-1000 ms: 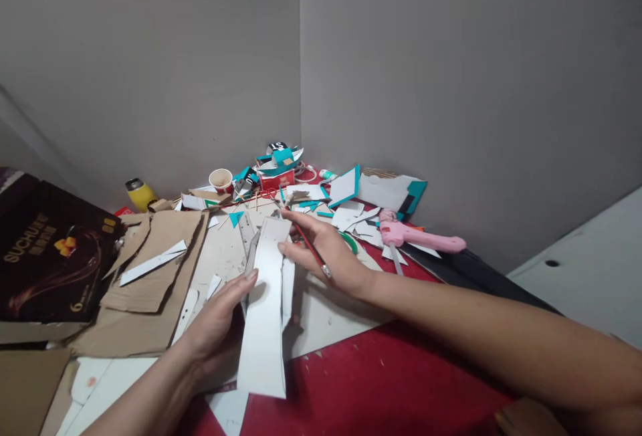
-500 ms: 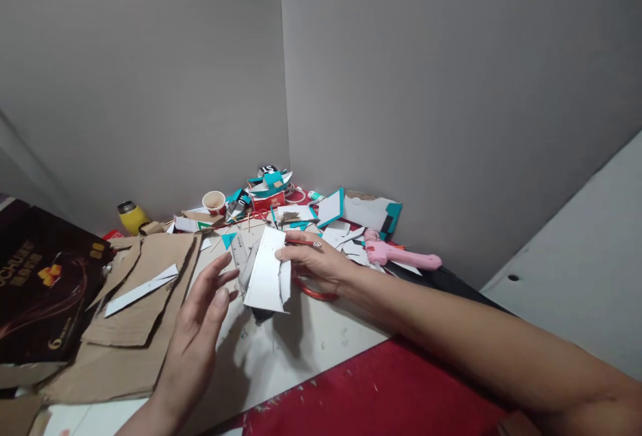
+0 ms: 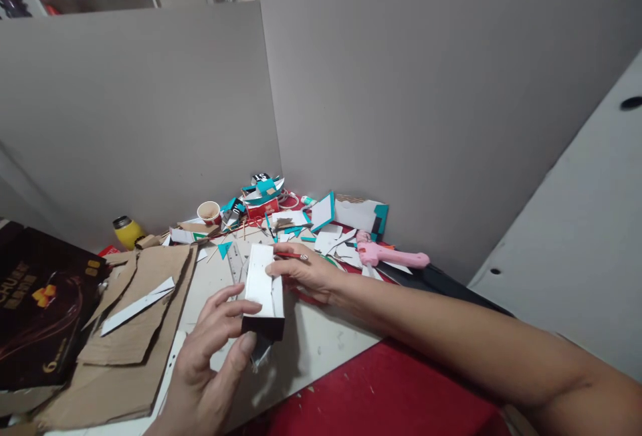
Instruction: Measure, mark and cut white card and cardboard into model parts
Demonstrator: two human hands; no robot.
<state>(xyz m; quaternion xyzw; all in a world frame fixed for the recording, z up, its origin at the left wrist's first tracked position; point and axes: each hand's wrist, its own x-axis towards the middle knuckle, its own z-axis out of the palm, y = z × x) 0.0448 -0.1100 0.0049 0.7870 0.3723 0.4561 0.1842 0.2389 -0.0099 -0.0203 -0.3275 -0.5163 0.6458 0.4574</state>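
A folded white cardboard piece, box-like with a dark near end, is held above the table. My right hand grips its right side, thumb on top, with a red pencil or pen also tucked in the fingers. At the near left corner, my left hand has its index finger on the top face and its thumb against the dark end. Something dark and shiny shows just below that end; what it is I cannot tell. A clear ruler lies partly hidden behind the left fingers.
Brown cardboard sheets with a white strip lie left, beside a dark printed box. A yellow bottle, paper cup, teal-and-white scraps and pink glue gun stand or lie farther back. Grey partitions rise behind.
My left hand has moved right and onto the near end of the white cardboard piece. The piece has tilted, so its dark end now shows. The camera view has shifted slightly.
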